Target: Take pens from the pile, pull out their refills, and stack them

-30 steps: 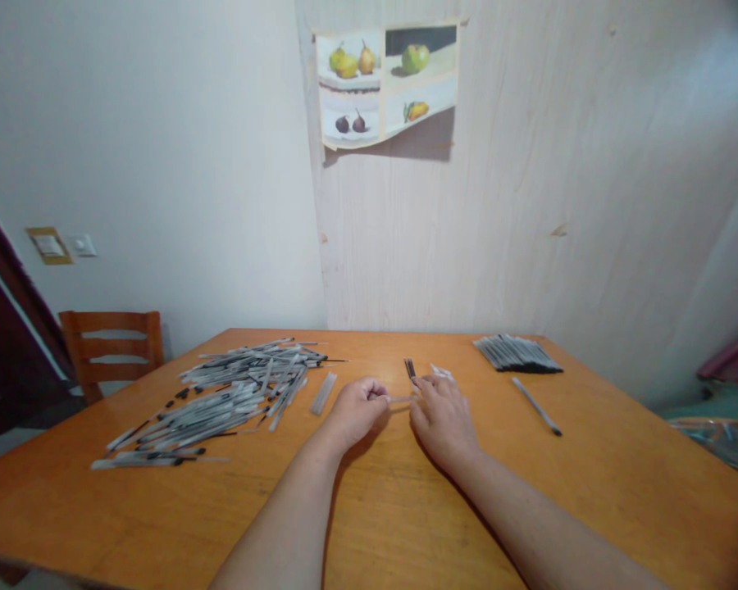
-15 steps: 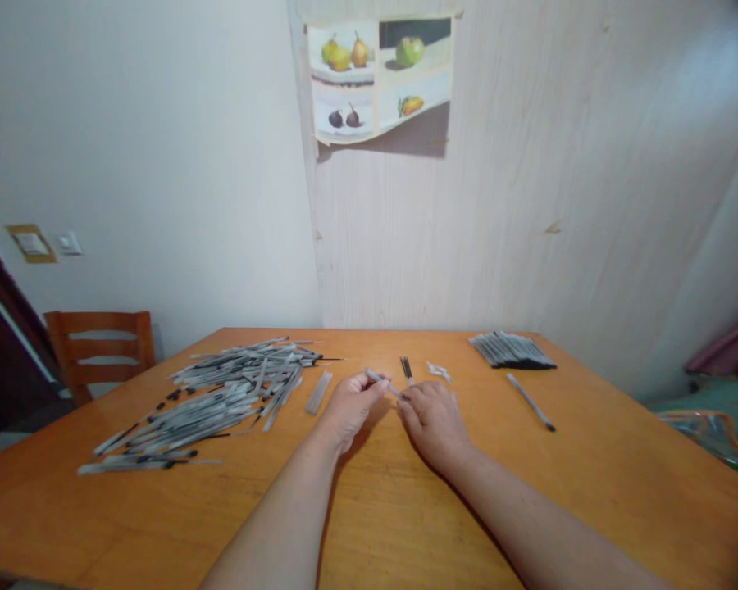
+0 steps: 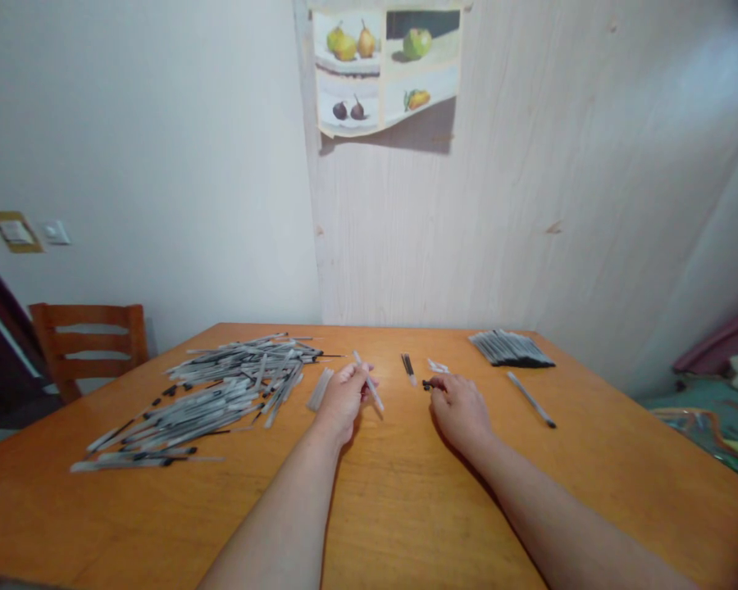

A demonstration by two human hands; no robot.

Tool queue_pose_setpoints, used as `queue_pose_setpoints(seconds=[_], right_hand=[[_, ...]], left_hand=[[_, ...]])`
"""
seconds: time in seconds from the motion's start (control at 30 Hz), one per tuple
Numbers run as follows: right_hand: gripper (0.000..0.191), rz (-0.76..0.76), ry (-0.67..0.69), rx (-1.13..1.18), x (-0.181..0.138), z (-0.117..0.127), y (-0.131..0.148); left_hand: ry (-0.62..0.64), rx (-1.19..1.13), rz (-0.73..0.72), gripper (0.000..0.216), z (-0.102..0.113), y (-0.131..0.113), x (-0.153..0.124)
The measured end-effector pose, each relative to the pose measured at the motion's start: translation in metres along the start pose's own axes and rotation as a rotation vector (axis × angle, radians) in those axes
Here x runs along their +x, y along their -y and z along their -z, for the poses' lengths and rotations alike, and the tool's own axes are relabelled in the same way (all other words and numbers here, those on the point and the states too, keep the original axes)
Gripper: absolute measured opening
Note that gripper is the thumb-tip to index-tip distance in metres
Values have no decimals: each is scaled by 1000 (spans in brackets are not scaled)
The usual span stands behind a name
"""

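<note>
My left hand [image 3: 343, 399] is closed round a thin clear pen barrel [image 3: 367, 380] that slants up and away over the wooden table [image 3: 369, 500]. My right hand [image 3: 461, 406] rests on the table a little to the right, its fingertips pinched on a small black piece [image 3: 428, 383]. Between and beyond the hands lie a few dark thin refills [image 3: 407, 365] and some small white bits [image 3: 437, 365].
A big loose heap of grey and black pen parts [image 3: 221, 389] covers the table's left side. A neat stack of finished pens [image 3: 510, 348] sits at the far right, one single pen [image 3: 530, 399] beside it. A wooden chair [image 3: 86, 336] stands at the left; a fruit poster [image 3: 384, 70] hangs on the wall.
The hands were together on one barrel; now they have drawn apart. The left keeps the barrel, tilted up; the right has moved right with a small black piece.
</note>
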State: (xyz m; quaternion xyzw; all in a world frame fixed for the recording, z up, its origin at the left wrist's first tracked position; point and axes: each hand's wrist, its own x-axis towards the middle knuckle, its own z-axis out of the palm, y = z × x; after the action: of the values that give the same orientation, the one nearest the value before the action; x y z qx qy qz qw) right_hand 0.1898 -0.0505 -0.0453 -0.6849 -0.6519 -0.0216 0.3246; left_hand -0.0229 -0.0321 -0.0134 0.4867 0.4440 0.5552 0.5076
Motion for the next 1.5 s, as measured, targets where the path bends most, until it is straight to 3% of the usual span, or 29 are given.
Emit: queue_pose_setpoints(seconds=[0.43,0.7,0.93,1.23,1.5], right_hand=[[36,28,143,-247,16,8,22],[36,102,169,-331,51,-15,33],[38,174,197,-376,56,-32,33],[33,76,270,-274,56,-25,43],[33,0,183,-345,59,-26,47]], left_hand=[[45,-85,79,39,-4,14,7],[36,-100,96,37,-5,15,10],[27,-105,100,37,-6,16,11],[31,-101,109,33,-7,16,12],[29,-111,128,34,-7,16,12]])
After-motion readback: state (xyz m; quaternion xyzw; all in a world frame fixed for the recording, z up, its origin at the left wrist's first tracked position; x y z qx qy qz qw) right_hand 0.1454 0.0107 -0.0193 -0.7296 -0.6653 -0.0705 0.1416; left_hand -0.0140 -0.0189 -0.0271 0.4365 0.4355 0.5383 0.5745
